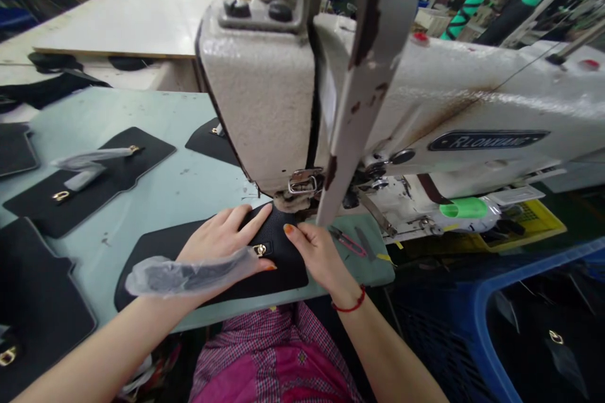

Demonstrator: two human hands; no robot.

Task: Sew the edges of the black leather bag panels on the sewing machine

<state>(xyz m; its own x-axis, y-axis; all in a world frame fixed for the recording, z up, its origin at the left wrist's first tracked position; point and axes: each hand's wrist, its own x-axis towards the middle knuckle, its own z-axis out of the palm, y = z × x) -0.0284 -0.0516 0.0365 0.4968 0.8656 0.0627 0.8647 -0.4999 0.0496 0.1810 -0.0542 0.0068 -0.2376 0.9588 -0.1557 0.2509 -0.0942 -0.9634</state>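
Note:
A black leather-like panel [288,271] lies on the pale green table under the head of a sewing machine [265,94]. My left hand [215,239] rests flat on it, fingers stretched toward the needle area and thumb apart. Across that hand and wrist lies a strap wrapped in clear plastic [189,275], joined to the panel by a gold fitting [259,250]. At the panel's right edge, my right hand [324,255] grips it, thumb on top and the other fingers mostly hidden. The machine head hides the needle.
More black panels [113,170] with gold fittings lie on the left of the table [155,107]. Pink-handled snips [350,242] lie right of my right hand. A blue basket [477,315] holding black pieces stands at lower right, near a yellow tray [543,217].

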